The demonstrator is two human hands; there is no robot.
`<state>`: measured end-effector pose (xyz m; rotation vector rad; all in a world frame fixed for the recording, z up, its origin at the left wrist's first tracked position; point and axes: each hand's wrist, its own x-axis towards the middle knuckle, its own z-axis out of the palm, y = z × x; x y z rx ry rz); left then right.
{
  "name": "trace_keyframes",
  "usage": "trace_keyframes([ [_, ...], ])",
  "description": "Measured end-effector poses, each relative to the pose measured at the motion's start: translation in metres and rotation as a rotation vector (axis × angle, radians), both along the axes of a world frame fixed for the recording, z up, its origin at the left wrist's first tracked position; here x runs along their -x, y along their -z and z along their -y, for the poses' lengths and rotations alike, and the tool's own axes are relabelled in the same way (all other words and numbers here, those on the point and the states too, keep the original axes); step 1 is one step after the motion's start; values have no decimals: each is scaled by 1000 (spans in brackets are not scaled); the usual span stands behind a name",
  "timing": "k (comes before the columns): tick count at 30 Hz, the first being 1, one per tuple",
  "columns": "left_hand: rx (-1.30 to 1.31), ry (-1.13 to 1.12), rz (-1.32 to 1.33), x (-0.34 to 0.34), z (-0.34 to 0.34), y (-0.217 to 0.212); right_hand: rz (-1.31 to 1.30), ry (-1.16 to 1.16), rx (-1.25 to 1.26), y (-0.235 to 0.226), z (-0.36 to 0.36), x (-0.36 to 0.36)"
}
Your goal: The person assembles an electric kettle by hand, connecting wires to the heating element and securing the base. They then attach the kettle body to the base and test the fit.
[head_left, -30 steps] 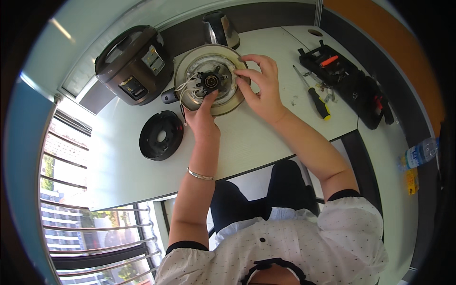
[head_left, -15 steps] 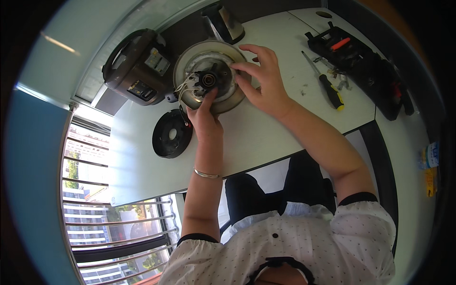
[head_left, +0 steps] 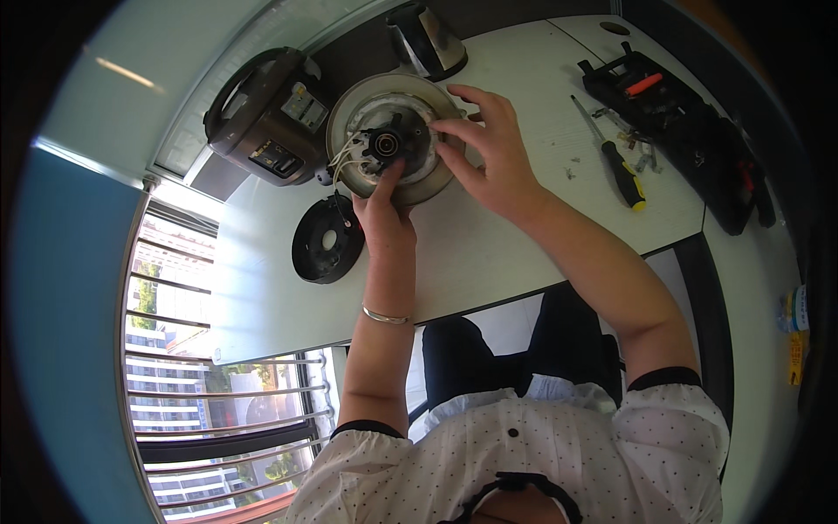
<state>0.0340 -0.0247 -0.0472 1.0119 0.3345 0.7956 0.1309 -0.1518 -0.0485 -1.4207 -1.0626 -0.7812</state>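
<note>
My left hand (head_left: 386, 205) grips the lower rim of an upturned electric kettle body (head_left: 422, 190), its thumb on the exposed underside. A round black connector (head_left: 385, 145) sits in the middle there, with pale wires (head_left: 346, 155) running off to the left. At the kettle's right side is my right hand (head_left: 491, 144), thumb and forefinger bent close together in a pinch beside the whitish ring. Whatever lies between those fingertips is too small to make out. Just left of my left wrist, a round black plastic cover (head_left: 316, 258) with a central hole lies on the table.
A brown rice cooker (head_left: 271, 118) stands at the back left, and a steel-and-black kettle (head_left: 428, 44) behind my hands. To the right lie a yellow-and-black screwdriver (head_left: 621, 175), small metal bits (head_left: 644, 155) and an open black tool case (head_left: 690, 131) on the white table (head_left: 524, 244).
The whole view has shifted slightly. My left hand still holds the kettle body, and my right fingertips remain by its ring with little visible movement.
</note>
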Motion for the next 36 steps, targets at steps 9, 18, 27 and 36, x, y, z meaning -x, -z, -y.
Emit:
trace_keyframes([
  [9,-39,-24,15,-2,7,0,127,172,23,-10,8,0],
  [18,-127,-7,82,-2,8,1,184,179,101,-18,11,3],
  [27,-183,14,89,0,11,-5,236,218,155,-22,9,3],
  [36,-133,11,79,-3,7,2,240,227,187,-21,6,6],
])
